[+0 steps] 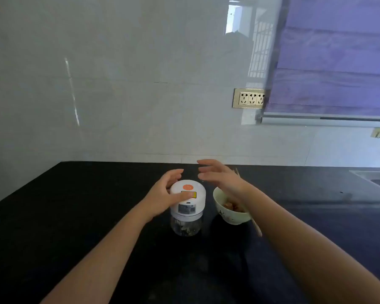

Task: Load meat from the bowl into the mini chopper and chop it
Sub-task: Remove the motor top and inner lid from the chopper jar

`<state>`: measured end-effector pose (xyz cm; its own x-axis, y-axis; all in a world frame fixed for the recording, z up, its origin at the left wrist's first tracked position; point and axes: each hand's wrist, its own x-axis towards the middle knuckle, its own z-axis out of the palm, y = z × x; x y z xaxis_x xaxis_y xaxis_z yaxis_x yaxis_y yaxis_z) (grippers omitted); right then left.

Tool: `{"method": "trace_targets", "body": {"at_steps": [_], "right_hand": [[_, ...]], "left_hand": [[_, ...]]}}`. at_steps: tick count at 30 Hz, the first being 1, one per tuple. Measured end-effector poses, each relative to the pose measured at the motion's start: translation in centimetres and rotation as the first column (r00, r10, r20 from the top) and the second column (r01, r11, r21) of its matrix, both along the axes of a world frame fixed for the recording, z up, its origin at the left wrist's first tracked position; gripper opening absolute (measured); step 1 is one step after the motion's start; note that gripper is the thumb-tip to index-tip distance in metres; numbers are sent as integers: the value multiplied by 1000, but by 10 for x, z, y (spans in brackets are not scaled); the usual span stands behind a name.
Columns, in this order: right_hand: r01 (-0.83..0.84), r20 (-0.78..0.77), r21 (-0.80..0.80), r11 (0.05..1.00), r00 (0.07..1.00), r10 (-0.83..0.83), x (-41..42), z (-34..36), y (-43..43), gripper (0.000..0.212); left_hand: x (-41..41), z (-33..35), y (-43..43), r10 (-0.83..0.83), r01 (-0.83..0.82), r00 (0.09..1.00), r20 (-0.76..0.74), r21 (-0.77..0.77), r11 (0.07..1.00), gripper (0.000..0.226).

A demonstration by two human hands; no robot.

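The mini chopper point(187, 207) stands on the black counter point(75, 205); it has a white lid with an orange button and a clear cup below. My left hand point(165, 195) curls around the lid from the left, thumb lying on its top, fingers behind it. A white bowl point(229, 212) with pieces of meat point(234, 206) sits just right of the chopper. My right hand point(217, 175) hovers open above and behind the bowl, fingers spread toward the chopper, touching nothing. My right forearm hides part of the bowl.
Chopsticks point(256, 226) rest across the bowl, their ends poking out at its front right. A sink point(375, 178) is set into the counter at the far right. A tiled wall with a socket strip point(250, 98) rises behind the counter.
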<state>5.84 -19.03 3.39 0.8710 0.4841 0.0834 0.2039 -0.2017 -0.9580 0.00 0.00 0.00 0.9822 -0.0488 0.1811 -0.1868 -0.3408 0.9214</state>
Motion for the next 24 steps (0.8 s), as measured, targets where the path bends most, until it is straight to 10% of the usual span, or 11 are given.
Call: {"method": "trace_targets", "body": {"at_steps": [24], "right_hand": [[60, 372, -731, 680, 870, 323, -15, 1, 34, 82]], "left_hand": [[-2, -48, -22, 127, -127, 992, 1, -74, 989, 114]]}}
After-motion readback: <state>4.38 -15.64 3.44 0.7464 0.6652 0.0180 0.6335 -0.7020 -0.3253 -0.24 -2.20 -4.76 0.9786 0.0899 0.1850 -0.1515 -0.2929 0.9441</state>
